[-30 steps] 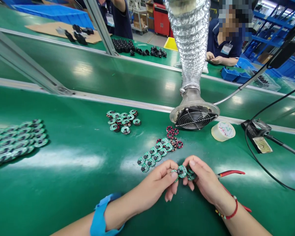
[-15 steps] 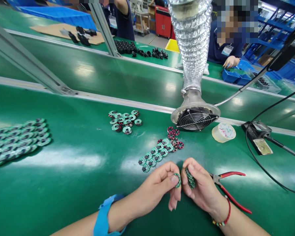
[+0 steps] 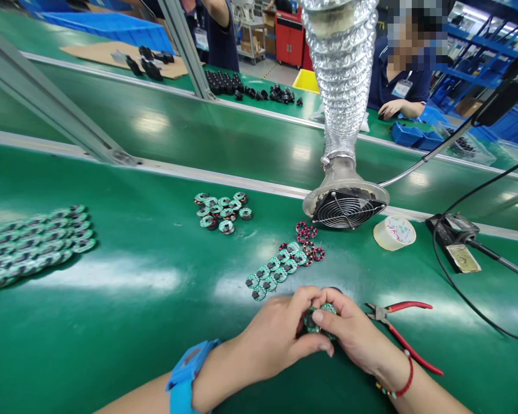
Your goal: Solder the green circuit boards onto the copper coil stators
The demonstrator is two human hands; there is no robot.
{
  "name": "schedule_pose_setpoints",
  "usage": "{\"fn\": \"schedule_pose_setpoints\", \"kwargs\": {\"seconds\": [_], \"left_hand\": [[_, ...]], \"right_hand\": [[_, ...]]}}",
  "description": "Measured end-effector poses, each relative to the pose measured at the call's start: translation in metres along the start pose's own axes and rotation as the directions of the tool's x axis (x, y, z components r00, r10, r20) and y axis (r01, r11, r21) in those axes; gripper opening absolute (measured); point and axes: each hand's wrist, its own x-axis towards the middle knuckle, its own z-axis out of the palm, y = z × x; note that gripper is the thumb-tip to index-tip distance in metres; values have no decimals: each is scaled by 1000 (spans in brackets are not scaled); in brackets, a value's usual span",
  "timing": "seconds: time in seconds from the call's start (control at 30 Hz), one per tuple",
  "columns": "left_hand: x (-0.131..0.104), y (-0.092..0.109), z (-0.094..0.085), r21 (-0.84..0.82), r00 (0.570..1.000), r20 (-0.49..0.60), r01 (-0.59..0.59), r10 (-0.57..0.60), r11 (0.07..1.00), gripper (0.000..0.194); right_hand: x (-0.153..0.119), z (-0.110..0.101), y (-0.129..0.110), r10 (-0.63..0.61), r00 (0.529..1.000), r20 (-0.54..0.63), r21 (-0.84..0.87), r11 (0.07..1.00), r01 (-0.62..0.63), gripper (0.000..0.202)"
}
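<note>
My left hand and my right hand meet low in the middle, above the green bench. Between them are small round green circuit boards, partly hidden by my fingers. The right thumb presses on their faces, while my left fingers and thumb curl around the near side. Just beyond lie two rows of similar round boards, set edge to edge. Red and copper wound rings lie at the far end of these rows. Red-handled cutters rest right of my right hand, jaws towards it.
A fan hood on a foil duct hangs over the back. Behind the right hand are a round tub and a soldering iron stand with its cable. Board clusters and long board rows occupy the left. Co-workers sit opposite.
My left hand has moved right and closed up against the right hand, so the boards they held now sit together. The right thumb has come down over them. The view has shifted slightly.
</note>
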Motion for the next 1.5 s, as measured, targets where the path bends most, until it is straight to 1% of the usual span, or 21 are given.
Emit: {"fn": "schedule_pose_setpoints", "kwargs": {"seconds": [0.03, 0.07, 0.1, 0.13, 0.17, 0.2, 0.23, 0.27, 0.33, 0.37, 0.47, 0.57, 0.63, 0.73, 0.87, 1.07, 1.23, 1.3, 1.4, 1.5], "left_hand": [[0, 0, -5, 24, 999, -30, -15, 16, 1000, 46], [0, -1, -11, 57, 996, -86, -15, 20, 998, 50], [0, -2, -17, 97, 986, -164, 3, 13, 995, 49], [1, -3, -25, 148, 968, -249, 39, -1, 988, 44], [3, -5, -33, 212, 942, -335, 90, -14, 973, 39], [5, -7, -40, 283, 915, -402, 152, -27, 947, 35], [7, -10, -47, 347, 897, -440, 216, -45, 913, 33], [10, -12, -52, 398, 885, -460, 278, -72, 874, 32], [13, -16, -58, 471, 885, -445, 361, -136, 805, 29], [15, -18, -59, 495, 890, -426, 381, -165, 781, 28], [16, -20, -58, 538, 905, -368, 396, -215, 744, 29], [16, -20, -57, 556, 908, -346, 402, -237, 727, 32], [16, -20, -57, 555, 908, -337, 405, -249, 727, 33], [17, -18, -58, 542, 910, -325, 401, -256, 739, 35], [18, -18, -58, 525, 910, -318, 401, -264, 751, 37], [19, -16, -59, 523, 909, -311, 407, -277, 749, 37], [18, -15, -60, 525, 908, -309, 412, -284, 745, 36], [18, -15, -60, 526, 908, -312, 409, -278, 745, 36], [17, -16, -60, 528, 908, -314, 409, -276, 745, 36], [17, -16, -60, 525, 908, -320, 409, -272, 747, 37]], "right_hand": [[0, -4, -4, -29, 999, -39, -29, 999, 28, 46], [0, -10, -9, -62, 994, -94, -90, 995, 53, 44], [2, -17, -14, -122, 977, -172, -180, 979, 91, 42], [4, -25, -20, -222, 934, -279, -337, 934, 121, 39], [7, -33, -25, -321, 873, -368, -522, 848, 92, 37], [11, -41, -31, -370, 831, -415, -591, 804, 63, 35], [15, -48, -36, -391, 809, -439, -634, 773, 30, 34], [19, -53, -41, -397, 804, -443, -676, 737, -9, 31], [29, -58, -49, -384, 829, -407, -759, 647, -73, 23], [33, -58, -52, -375, 844, -383, -796, 598, -96, 19], [45, -52, -60, -359, 868, -343, -877, 453, -159, 10], [50, -49, -66, -359, 866, -348, -913, 339, -226, 11], [51, -52, -69, -368, 856, -364, -919, 289, -267, 12], [49, -58, -71, -355, 854, -381, -918, 257, -303, 12], [47, -63, -74, -309, 865, -394, -911, 254, -324, 15], [47, -64, -78, -155, 905, -396, -898, 271, -347, 18], [47, -62, -87, -97, 889, -449, -881, 217, -421, 35], [46, -62, -92, -91, 880, -466, -876, 187, -445, 38], [45, -65, -95, -118, 873, -474, -877, 155, -455, 33], [43, -76, -92, -151, 870, -470, -879, 175, -444, 28]]}}
